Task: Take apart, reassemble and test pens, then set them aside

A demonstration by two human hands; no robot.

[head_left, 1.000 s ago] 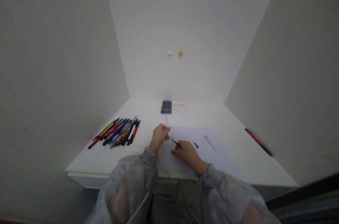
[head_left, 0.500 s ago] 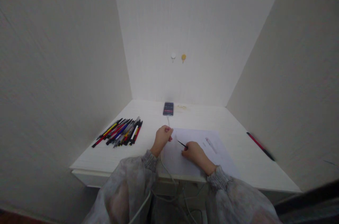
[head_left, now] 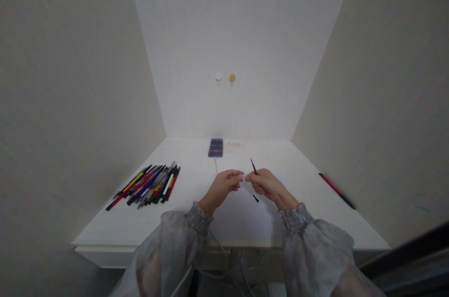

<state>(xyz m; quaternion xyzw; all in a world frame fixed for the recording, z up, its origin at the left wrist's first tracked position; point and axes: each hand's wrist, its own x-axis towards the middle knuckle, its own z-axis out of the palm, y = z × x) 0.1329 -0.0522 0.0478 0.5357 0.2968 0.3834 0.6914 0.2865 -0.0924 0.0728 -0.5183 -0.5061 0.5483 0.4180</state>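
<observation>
Pinching a black rod, my right hand is clamped on it above the paper, the rod's thin end pointing up and toward the back wall. My left hand sits just beside, fingertips drawn together and almost meeting the right's; from my end I cannot tell whether anything small is caught between them. On the paper, nearer me than the right fingers, lies a black piece. Over to the left I have a heap of pens, at the back a phone, and along the right edge a red-and-black pen
</observation>
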